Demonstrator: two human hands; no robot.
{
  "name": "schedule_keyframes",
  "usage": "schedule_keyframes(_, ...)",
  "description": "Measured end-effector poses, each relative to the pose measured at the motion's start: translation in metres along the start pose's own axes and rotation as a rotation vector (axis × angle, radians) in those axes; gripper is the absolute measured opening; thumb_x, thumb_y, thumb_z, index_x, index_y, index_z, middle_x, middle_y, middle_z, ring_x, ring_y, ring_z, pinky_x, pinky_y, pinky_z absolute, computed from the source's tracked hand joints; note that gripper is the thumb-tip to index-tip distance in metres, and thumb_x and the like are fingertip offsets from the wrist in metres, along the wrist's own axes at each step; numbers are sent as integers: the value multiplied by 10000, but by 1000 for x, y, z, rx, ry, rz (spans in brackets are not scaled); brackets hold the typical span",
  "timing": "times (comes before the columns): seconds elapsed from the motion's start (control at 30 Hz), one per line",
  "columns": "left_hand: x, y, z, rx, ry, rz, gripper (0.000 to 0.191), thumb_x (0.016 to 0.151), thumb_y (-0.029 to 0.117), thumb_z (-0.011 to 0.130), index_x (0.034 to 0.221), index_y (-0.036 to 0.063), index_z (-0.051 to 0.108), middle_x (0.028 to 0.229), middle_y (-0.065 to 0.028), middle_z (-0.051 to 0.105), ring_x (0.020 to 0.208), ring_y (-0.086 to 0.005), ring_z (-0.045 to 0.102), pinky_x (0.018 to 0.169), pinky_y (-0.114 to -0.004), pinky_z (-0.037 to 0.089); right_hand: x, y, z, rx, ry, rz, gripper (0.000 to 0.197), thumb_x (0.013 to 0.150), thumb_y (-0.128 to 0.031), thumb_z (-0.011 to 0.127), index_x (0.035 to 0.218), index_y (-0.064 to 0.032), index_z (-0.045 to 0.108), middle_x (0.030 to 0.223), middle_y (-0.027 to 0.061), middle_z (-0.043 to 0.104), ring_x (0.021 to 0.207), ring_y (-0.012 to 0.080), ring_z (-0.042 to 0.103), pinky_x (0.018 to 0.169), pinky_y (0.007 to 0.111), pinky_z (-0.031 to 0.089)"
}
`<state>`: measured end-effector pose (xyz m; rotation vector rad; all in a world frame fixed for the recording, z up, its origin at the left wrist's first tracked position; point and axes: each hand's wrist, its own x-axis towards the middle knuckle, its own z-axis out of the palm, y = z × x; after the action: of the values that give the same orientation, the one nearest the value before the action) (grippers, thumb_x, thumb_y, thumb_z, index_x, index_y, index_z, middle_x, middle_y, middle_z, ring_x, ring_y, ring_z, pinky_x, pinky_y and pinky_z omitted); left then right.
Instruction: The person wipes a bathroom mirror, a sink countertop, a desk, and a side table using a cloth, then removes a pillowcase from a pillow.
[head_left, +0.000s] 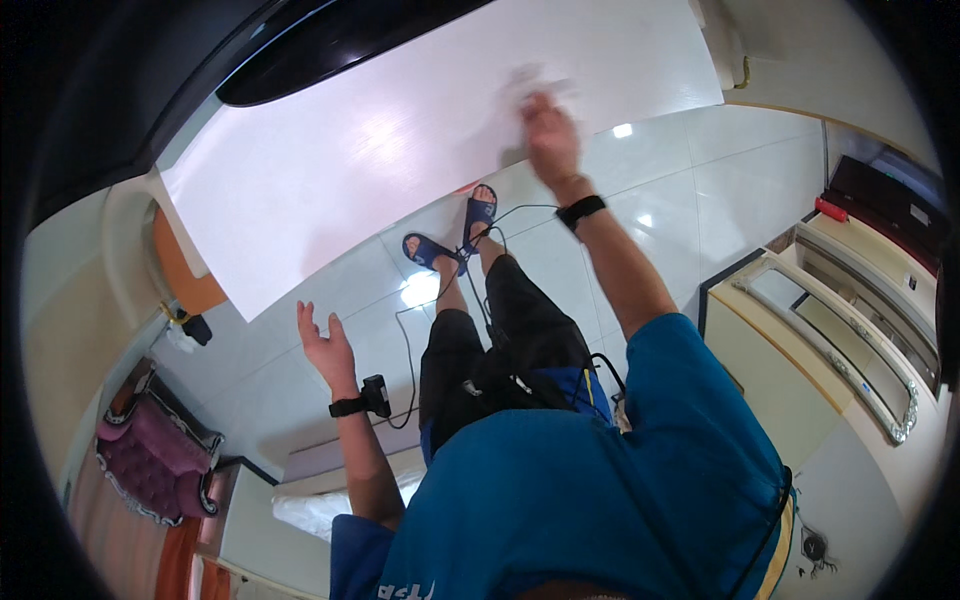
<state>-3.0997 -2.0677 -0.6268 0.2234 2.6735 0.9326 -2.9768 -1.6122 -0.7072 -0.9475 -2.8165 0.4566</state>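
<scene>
In front of me stretches a white tabletop (360, 157) with a glossy surface. Over its near right part is my right hand (551, 139), blurred by motion, with its fingers curled around a pale, thin thing (534, 79). That thing is too blurred to name, though it seems cloth- or tissue-like. Off the table's near left corner, my left hand (328, 349) hangs in the air with its fingers apart and nothing in it. Each wrist wears a black strap, and a small black device (376, 396) sits on the left one.
A glossy black rounded base (300, 64) rests along the table's far side. Black cables (409, 345) hang by my legs above the tiled floor (645, 180). At right stands a cabinet (772, 360) with a silver ornate frame (832, 349); a purple tufted armchair (142, 457) is at left.
</scene>
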Motion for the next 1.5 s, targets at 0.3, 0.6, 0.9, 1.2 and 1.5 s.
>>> schedule_keyframes(0.3, 10, -29, -38, 91, 43, -36, 452, 918, 48, 638, 1350, -27, 527, 1515, -188, 458, 1329, -335, 507, 1050, -454, 435, 27, 145, -29, -204, 306, 74, 472, 818, 40, 531, 1265, -67, 639, 1419, 193, 539, 1292, 378, 522, 1050, 458, 442)
schedule_keyframes(0.6, 17, -4, 0, 113, -30, -46, 445, 923, 45, 626, 1353, -19, 533, 1530, -184, 437, 1374, -320, 462, 1069, -435, 405, -32, -18, -5, 183, -115, -341, 472, 924, -44, 522, 1381, -149, 576, 1550, 99, 434, 1450, 271, 378, 1175, 444, 328)
schedule_keyframes(0.9, 28, -8, 11, 138, -23, -132, 448, 918, 72, 634, 1345, -26, 537, 1521, -184, 453, 1334, -323, 504, 1021, -435, 440, 54, 288, -81, -57, 299, 274, 536, 827, 67, 526, 1355, -28, 541, 1486, 239, 452, 1389, 429, 403, 1123, 462, 394)
schedule_keyframes(1.2, 26, -24, 7, 138, 78, -219, 612, 892, 86, 678, 1435, -38, 427, 1522, -247, 403, 1397, -390, 410, 1109, -479, 387, 5, 166, -35, 101, 283, 82, 599, 831, 70, 536, 1411, -78, 525, 1520, 208, 439, 1428, 423, 363, 1144, 503, 343)
schedule_keyframes(1.5, 33, -67, -26, 182, 383, -88, 656, 918, 204, 674, 1426, -99, 391, 1423, -276, 475, 1347, -396, 441, 1139, -422, 329, -46, -7, -18, 197, 187, -245, 750, 853, -76, 638, 1530, -26, 319, 1572, 272, 300, 1459, 484, 256, 1153, 575, 276)
